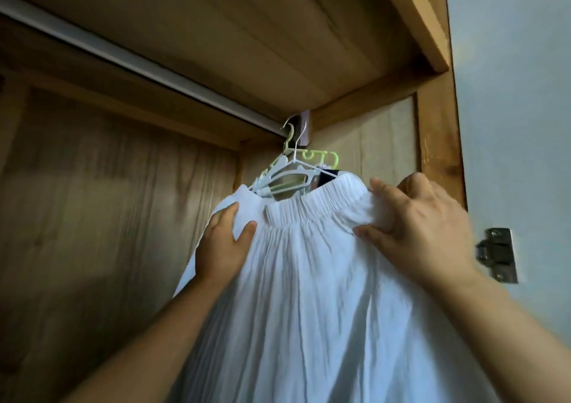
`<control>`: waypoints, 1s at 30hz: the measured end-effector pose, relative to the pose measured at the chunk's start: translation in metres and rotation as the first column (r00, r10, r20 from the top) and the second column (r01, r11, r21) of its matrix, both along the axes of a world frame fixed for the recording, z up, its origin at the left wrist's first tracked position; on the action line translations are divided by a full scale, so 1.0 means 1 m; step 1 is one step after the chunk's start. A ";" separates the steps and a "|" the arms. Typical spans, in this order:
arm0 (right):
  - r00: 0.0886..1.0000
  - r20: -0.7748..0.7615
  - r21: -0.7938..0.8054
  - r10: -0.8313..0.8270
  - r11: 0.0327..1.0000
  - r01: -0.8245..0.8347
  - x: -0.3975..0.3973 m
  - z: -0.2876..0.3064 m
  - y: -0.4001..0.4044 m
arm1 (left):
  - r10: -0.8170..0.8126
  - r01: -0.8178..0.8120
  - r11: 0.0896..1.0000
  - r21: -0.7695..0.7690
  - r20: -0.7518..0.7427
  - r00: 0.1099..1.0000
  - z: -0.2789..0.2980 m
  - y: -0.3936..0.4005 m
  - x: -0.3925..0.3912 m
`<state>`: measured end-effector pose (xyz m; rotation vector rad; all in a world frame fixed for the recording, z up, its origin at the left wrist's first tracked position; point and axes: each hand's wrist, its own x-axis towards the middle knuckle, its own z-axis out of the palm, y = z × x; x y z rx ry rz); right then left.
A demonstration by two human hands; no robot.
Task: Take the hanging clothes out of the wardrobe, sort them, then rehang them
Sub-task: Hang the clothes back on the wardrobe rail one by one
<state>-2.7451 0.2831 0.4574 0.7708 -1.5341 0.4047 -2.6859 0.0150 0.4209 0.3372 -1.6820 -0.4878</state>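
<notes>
A white pleated skirt [309,294] with an elastic waistband hangs at the right end of the wardrobe rail [129,60]. My left hand [224,245] grips the left side of its waistband, thumb in front of the cloth. On the right side of the waistband, my right hand [417,226] pinches the cloth with curled fingers. Just above the skirt, a white hanger [293,174] and a pale green hanger [321,157] hook over the rail end. A dark garment [329,175] peeks out behind the waistband.
The wooden wardrobe top [247,32] is close overhead and its back panel [92,202] fills the left. The wardrobe's right frame post [438,143] stands beside my right hand. A metal door latch [497,254] sits on the pale wall at the right.
</notes>
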 end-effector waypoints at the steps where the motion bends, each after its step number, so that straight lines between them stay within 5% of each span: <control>1: 1.000 0.008 0.005 -0.008 1.000 0.008 -0.007 0.012 -0.009 | 0.004 -0.004 1.000 -0.014 0.005 1.000 0.007 -0.008 -0.006; 11: 0.969 0.125 0.095 -0.212 0.975 0.201 -0.035 0.088 -0.059 | -0.019 0.018 0.990 -0.141 -0.006 1.000 0.059 -0.038 -0.049; 18: 0.971 0.113 0.045 -0.213 0.977 0.209 -0.051 0.092 -0.047 | -0.003 0.007 0.977 -0.215 0.017 1.000 0.066 -0.032 -0.066; 30: 0.944 0.137 0.232 -0.299 0.936 0.263 -0.042 0.093 -0.086 | 0.002 0.029 0.972 -0.235 0.130 0.992 0.042 -0.033 -0.071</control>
